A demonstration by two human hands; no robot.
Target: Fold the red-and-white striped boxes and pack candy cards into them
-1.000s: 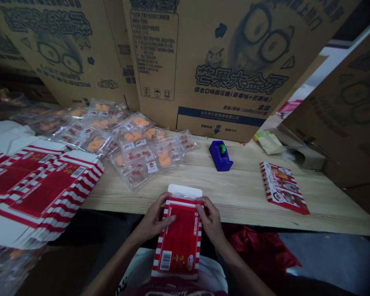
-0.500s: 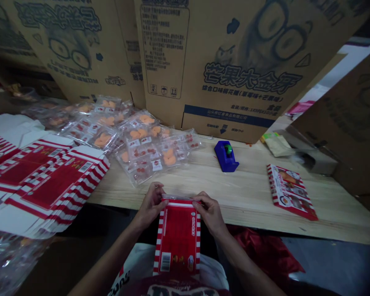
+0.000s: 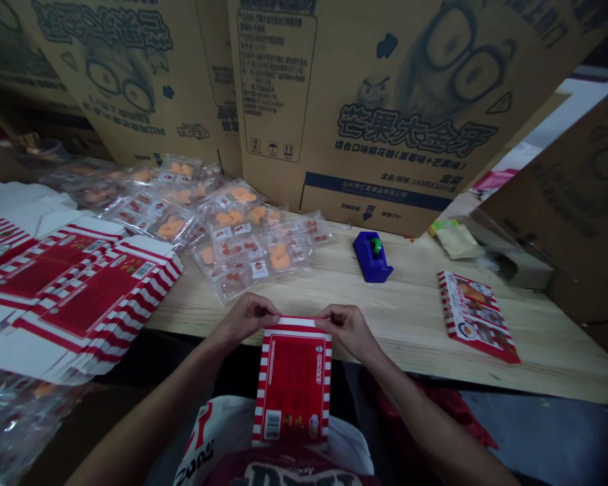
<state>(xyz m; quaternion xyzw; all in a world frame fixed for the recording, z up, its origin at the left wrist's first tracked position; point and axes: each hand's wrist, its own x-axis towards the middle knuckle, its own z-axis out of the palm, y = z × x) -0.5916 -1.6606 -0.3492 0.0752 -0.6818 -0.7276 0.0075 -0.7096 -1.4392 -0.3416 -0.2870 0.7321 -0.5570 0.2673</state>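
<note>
From the head camera I see the left hand [image 3: 248,318] and right hand [image 3: 347,329] at bottom centre, both grips pinched narrow on the top edge of a red-and-white striped carton [image 3: 294,385]. Flat cartons [image 3: 76,297] are stacked at left on the wooden table [image 3: 410,324]; clear candy packets [image 3: 243,236] lie upper centre.

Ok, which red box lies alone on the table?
The box at the right, past the blue tape holder; the flat ones sit stacked at left.
</note>
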